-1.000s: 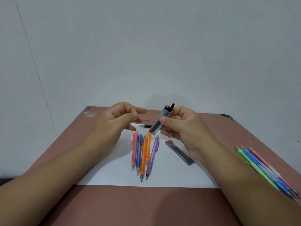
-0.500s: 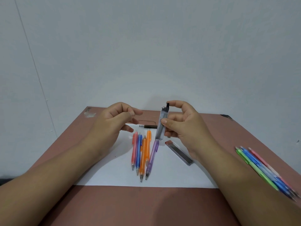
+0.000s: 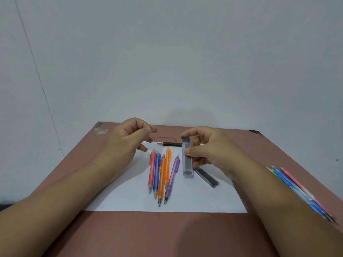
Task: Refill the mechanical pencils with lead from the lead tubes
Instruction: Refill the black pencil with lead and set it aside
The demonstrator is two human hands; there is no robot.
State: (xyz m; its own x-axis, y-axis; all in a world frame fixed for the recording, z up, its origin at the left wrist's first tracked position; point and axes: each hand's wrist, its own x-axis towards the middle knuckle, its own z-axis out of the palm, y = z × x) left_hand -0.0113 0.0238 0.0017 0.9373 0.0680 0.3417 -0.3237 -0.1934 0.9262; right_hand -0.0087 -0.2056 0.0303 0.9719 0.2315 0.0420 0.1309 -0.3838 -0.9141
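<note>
Beside five pencils on paper, right hand grips a lead tube; left hand pinches lead.

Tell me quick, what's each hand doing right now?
Left hand: pinching a thin lead.
Right hand: gripping a lead tube.

left hand: raised, fingers curled, thumb and forefinger pinching a thin lead | right hand: raised, thumb and fingers gripping an upright lead tube | forearms: reaching forward from both lower corners
</note>
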